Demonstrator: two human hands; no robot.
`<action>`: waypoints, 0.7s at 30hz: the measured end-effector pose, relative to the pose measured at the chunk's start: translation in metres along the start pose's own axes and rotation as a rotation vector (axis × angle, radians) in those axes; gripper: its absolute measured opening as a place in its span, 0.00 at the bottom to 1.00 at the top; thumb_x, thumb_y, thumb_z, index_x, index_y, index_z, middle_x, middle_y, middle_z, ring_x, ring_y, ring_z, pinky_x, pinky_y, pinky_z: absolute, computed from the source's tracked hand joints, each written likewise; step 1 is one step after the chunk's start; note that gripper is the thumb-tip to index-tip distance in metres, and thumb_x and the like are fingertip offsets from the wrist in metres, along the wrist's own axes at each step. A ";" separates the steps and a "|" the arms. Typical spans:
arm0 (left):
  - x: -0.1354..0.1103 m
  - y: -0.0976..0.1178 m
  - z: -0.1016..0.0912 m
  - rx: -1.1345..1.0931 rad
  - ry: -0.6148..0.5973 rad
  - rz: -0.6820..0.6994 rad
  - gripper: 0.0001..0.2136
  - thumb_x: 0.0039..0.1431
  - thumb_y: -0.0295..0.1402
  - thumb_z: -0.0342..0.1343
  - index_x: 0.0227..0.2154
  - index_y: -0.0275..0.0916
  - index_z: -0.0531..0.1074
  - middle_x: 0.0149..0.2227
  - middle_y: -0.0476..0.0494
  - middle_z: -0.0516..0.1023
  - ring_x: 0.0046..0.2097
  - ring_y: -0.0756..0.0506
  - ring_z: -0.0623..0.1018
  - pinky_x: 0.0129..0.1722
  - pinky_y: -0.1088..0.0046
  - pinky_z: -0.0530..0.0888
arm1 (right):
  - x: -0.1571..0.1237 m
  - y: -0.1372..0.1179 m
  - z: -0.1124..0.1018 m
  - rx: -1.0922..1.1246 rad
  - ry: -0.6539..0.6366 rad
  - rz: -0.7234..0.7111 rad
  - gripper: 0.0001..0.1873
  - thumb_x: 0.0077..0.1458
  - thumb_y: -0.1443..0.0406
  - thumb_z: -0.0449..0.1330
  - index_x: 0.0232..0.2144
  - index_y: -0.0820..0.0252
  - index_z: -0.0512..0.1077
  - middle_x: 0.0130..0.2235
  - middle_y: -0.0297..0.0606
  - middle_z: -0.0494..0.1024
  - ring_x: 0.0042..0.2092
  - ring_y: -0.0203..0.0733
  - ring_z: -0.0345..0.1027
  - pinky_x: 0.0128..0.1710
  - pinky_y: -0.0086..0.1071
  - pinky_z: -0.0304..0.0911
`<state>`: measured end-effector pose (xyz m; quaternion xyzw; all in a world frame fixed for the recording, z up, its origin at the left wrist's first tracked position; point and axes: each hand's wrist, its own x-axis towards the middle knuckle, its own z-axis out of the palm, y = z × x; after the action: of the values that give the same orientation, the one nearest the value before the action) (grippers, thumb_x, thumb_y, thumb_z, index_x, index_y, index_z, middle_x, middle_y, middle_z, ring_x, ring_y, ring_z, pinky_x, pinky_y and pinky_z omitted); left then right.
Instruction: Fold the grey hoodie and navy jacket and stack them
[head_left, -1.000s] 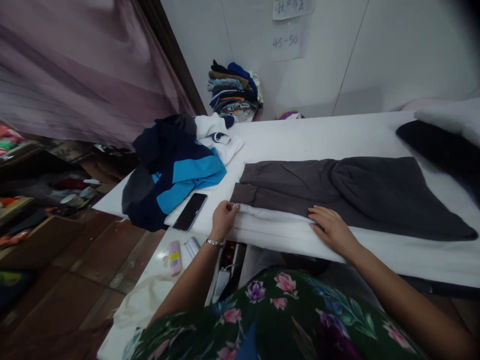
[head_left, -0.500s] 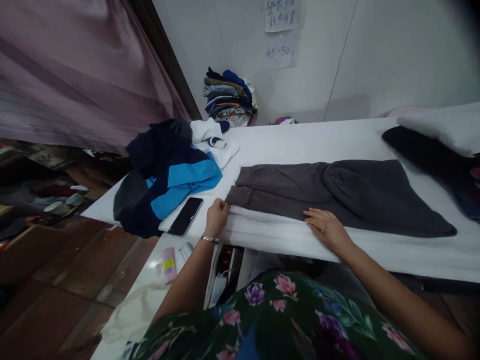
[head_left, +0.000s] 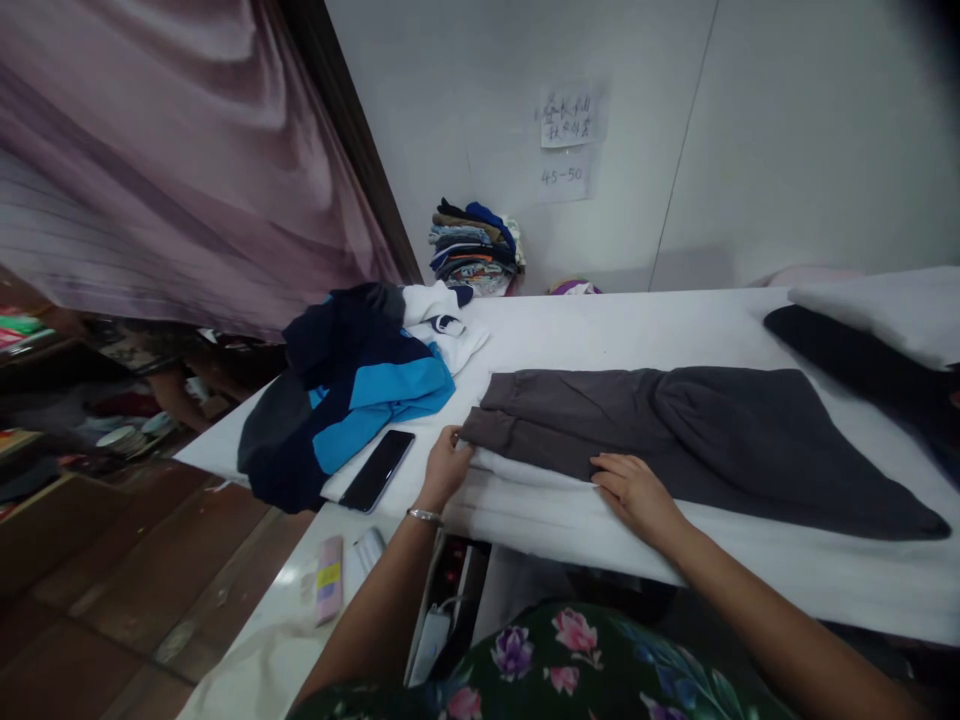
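A pair of dark grey trousers (head_left: 720, 430) lies lengthwise on the white-covered table, its waist end to the right and its leg ends to the left. My left hand (head_left: 448, 468) pinches the near corner of a leg end, thumb and fingers closed on the cloth. Along the near edge of the same leg, my right hand (head_left: 634, 492) rests with its fingers stretched out on the fabric. A soft bulging fold runs across the middle of the trousers.
Left of the trousers are a heap of navy, blue and white clothes (head_left: 375, 385) and a black phone (head_left: 377, 470). A folded clothes stack (head_left: 474, 250) stands at the back. Dark garments (head_left: 862, 375) lie at right. A pink packet (head_left: 328, 580) sits on a lower surface.
The view has tilted upward, so everything sits lower in the picture. My right hand has slid a little left along the trouser leg; my left hand keeps its hold on the corner.
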<state>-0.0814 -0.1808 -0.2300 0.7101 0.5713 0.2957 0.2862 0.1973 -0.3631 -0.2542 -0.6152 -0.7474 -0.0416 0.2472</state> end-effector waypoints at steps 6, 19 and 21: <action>0.004 0.007 -0.004 0.320 -0.060 -0.069 0.13 0.49 0.29 0.52 0.40 0.42 0.70 0.28 0.45 0.78 0.33 0.39 0.78 0.31 0.68 0.68 | -0.005 0.003 0.004 0.071 0.026 0.019 0.13 0.61 0.66 0.51 0.36 0.55 0.76 0.49 0.43 0.77 0.52 0.48 0.69 0.49 0.47 0.65; 0.094 0.070 0.008 0.298 0.093 0.260 0.10 0.56 0.30 0.50 0.36 0.39 0.76 0.40 0.40 0.80 0.43 0.41 0.77 0.44 0.67 0.71 | -0.010 -0.002 0.004 0.178 0.035 0.069 0.11 0.60 0.61 0.54 0.42 0.56 0.73 0.53 0.46 0.74 0.55 0.49 0.66 0.53 0.50 0.63; 0.120 0.077 0.016 0.350 0.044 0.202 0.11 0.57 0.31 0.49 0.34 0.40 0.77 0.40 0.40 0.80 0.44 0.41 0.77 0.43 0.68 0.70 | -0.008 -0.001 0.002 0.199 0.017 0.079 0.11 0.60 0.60 0.54 0.41 0.56 0.73 0.52 0.46 0.74 0.55 0.49 0.66 0.53 0.49 0.63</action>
<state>0.0009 -0.0786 -0.1725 0.7960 0.5461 0.2345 0.1146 0.1972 -0.3700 -0.2592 -0.6165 -0.7207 0.0372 0.3149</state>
